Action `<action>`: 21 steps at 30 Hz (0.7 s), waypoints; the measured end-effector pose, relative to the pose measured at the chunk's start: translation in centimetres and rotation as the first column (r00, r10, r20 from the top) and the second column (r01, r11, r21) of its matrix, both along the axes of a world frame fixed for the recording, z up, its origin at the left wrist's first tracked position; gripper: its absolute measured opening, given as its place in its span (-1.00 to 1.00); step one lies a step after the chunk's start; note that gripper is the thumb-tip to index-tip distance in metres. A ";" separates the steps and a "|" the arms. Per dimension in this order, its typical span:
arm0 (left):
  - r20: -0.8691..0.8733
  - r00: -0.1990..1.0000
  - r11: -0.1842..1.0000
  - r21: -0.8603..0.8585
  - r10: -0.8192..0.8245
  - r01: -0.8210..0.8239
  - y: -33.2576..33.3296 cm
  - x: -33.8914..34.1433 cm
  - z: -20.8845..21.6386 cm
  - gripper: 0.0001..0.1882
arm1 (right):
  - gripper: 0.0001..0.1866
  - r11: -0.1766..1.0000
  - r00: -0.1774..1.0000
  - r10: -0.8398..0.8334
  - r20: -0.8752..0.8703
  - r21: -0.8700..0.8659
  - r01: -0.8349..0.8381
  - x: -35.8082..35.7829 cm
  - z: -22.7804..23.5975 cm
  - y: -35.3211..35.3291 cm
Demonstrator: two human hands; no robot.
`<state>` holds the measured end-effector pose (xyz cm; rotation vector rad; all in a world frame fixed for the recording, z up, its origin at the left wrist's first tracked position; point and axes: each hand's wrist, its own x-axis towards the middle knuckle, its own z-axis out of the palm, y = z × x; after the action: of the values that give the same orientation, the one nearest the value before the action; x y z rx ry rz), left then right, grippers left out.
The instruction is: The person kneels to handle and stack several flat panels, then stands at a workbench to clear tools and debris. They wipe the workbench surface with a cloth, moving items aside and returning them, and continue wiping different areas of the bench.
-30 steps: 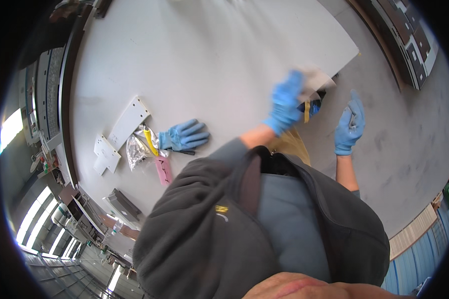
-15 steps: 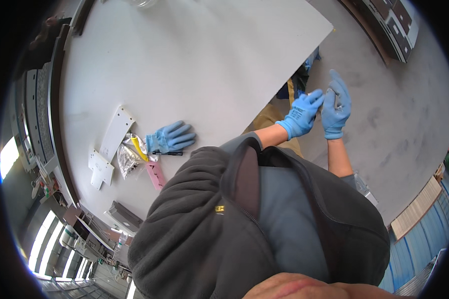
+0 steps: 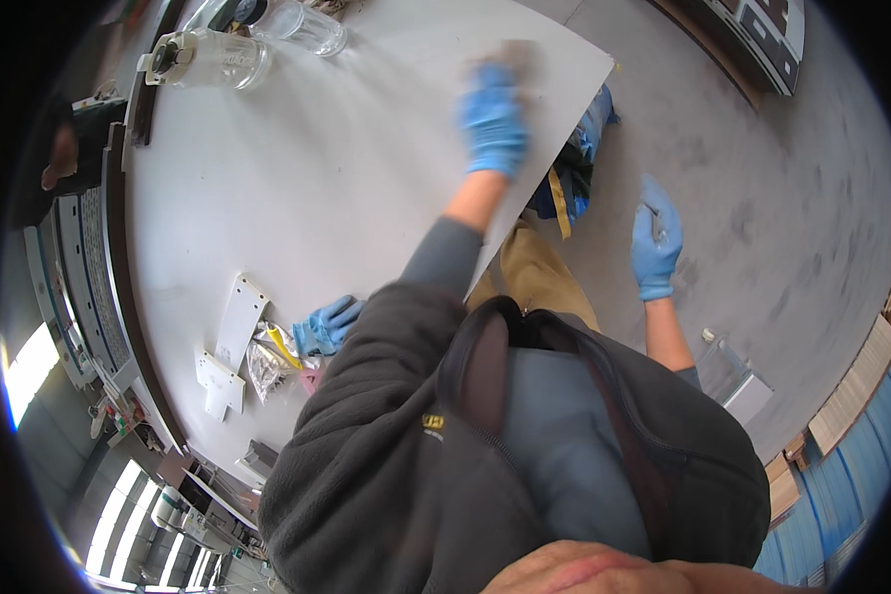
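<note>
Over the far right part of the white tabletop [image 3: 346, 168], my left hand [image 3: 495, 124] reaches out in a blue glove, smeared by motion. At its fingertips is a blurred tan thing [image 3: 515, 57], blurred along with the hand; its kind is unclear. My right hand [image 3: 655, 243], also blue-gloved, hangs beyond the table's right edge. Its palm shows, the fingers stretched up and slightly bent, with pale marks on the palm and nothing plainly held. A spare blue glove [image 3: 325, 329] lies on the table left of my left sleeve, which partly covers it.
Beside the spare glove are white plates with holes [image 3: 240, 319], a silvery bag [image 3: 267, 368] and a yellow-handled tool [image 3: 283, 346]. Two clear bottles [image 3: 223, 61] lie at the table's far left. A clear box [image 3: 733, 381] is at my right, and a blue-and-dark bundle [image 3: 579, 163] sits beside the table edge.
My left hand has left my right hand and moved far left over the tabletop. My right hand has dropped slightly. The view has shifted, bringing the bottles in.
</note>
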<state>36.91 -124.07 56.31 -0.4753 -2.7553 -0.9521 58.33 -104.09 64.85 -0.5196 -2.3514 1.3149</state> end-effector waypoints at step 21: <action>-0.078 0.914 0.851 0.342 -0.398 0.399 10.0 -7.0 1.8 -0.40 | -0.79 0.983 0.970 0.055 0.238 -0.186 -0.010 -1.6 -4.7 1.5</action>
<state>29.91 -114.12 58.10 -1.0036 -2.4384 -1.4984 56.70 -102.57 60.17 -0.7385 -2.4520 1.5729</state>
